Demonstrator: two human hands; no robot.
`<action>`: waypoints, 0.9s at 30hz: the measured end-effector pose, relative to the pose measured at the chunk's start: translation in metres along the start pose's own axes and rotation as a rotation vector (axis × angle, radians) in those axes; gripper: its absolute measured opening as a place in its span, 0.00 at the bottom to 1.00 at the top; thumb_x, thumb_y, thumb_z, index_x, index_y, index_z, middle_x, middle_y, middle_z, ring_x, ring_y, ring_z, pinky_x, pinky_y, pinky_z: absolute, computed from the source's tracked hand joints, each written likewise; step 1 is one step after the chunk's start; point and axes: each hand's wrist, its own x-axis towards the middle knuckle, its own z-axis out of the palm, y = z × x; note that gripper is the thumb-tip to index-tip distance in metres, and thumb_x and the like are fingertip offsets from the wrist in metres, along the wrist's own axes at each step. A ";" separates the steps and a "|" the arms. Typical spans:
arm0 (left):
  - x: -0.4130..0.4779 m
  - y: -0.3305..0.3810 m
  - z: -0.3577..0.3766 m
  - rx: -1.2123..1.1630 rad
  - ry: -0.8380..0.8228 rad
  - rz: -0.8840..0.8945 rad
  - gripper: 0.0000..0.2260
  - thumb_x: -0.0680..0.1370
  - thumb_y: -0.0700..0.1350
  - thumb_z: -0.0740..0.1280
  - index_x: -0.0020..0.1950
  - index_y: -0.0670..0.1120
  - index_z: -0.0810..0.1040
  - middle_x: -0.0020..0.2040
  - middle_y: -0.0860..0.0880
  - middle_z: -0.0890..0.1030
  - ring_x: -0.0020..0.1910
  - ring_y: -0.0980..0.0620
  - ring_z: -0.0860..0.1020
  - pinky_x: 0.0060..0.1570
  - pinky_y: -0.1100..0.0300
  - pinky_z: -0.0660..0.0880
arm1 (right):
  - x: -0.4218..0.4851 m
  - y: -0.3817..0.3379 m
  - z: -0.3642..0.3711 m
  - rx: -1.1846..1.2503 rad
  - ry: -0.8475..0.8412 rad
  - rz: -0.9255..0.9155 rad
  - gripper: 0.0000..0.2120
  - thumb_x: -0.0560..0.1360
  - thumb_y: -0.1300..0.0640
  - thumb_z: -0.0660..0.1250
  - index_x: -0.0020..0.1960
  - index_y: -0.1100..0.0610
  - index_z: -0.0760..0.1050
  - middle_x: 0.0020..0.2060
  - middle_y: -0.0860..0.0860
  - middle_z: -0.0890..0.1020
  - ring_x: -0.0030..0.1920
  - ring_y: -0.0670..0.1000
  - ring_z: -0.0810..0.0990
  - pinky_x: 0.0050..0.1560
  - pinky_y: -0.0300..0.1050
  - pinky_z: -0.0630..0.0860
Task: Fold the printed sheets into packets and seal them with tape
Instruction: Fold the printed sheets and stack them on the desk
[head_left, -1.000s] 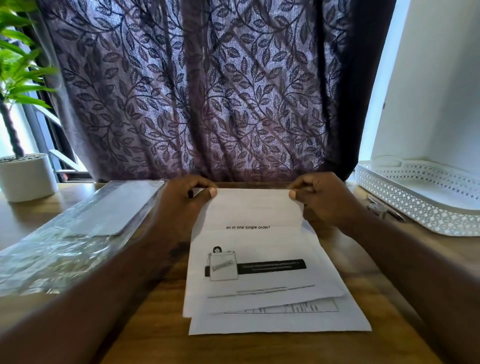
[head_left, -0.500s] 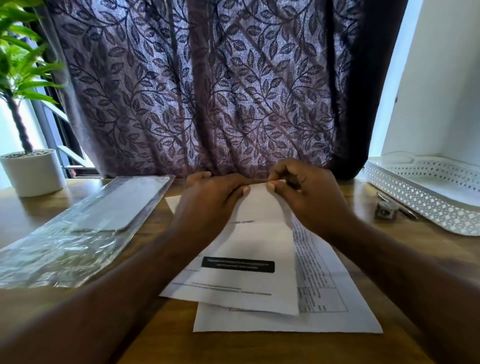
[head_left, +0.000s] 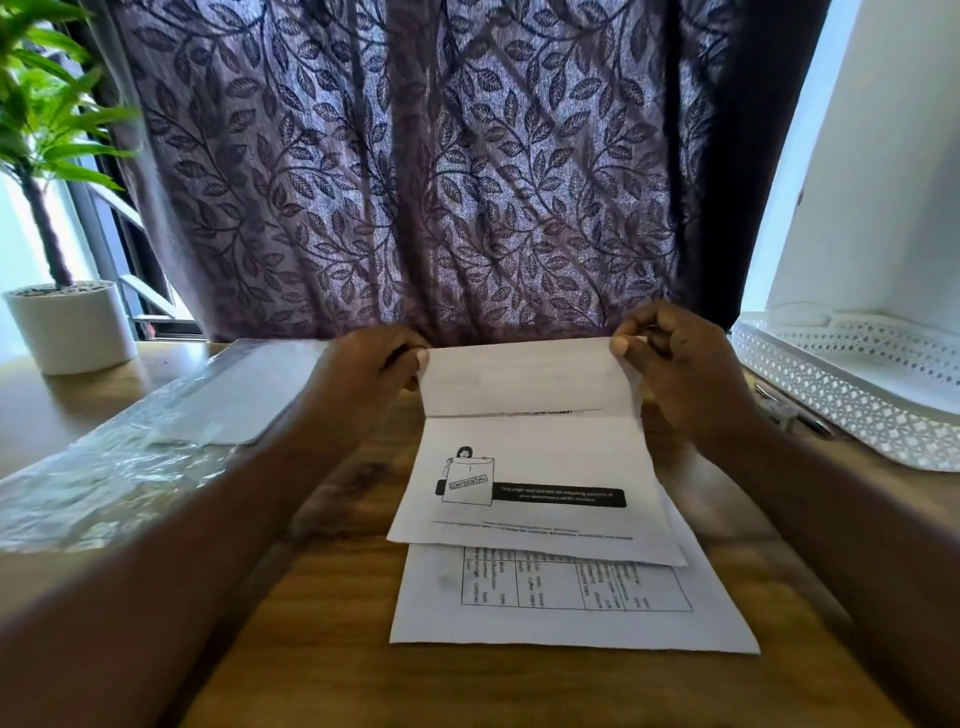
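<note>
Your left hand (head_left: 363, 374) and right hand (head_left: 685, 374): fingers (head_left: 623, 345) pinch the top sheet (head_left: 530, 467) at both far corners, flap raised off the bench (head_left: 332, 597). Likely purpose: squaring the fold.

Purple leaf-patterned curtain (head_left: 415, 182), white perforated tray (head_left: 857, 384), white black-printed sheets (head_left: 535, 478), brown wood-grain table (head_left: 337, 623)

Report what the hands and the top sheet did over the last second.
Both hands slid together along the far edge of the top sheet, then spread back out; left hand and right hand now pinch the corners of its folded flap, raised off the page. The lower sheet, plastic sleeve and white tray stayed put.
</note>
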 end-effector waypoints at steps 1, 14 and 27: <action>-0.001 0.001 0.000 -0.104 -0.007 -0.050 0.07 0.81 0.41 0.66 0.48 0.49 0.83 0.41 0.53 0.85 0.40 0.54 0.83 0.43 0.54 0.79 | 0.000 0.002 -0.001 0.007 0.012 0.020 0.05 0.76 0.61 0.72 0.44 0.53 0.78 0.33 0.44 0.80 0.32 0.39 0.74 0.34 0.29 0.69; -0.011 0.016 0.009 -0.705 -0.096 -0.353 0.11 0.80 0.41 0.68 0.62 0.44 0.77 0.51 0.48 0.85 0.48 0.49 0.85 0.44 0.55 0.84 | 0.001 0.011 0.000 0.275 -0.015 0.218 0.03 0.77 0.61 0.71 0.46 0.58 0.78 0.41 0.57 0.84 0.40 0.49 0.81 0.43 0.43 0.78; -0.016 0.018 0.011 -0.775 -0.037 -0.456 0.07 0.80 0.34 0.66 0.56 0.41 0.79 0.45 0.45 0.85 0.35 0.56 0.84 0.32 0.65 0.79 | -0.009 0.009 0.005 0.554 -0.236 0.418 0.10 0.78 0.68 0.67 0.59 0.61 0.79 0.50 0.58 0.87 0.50 0.59 0.86 0.51 0.57 0.83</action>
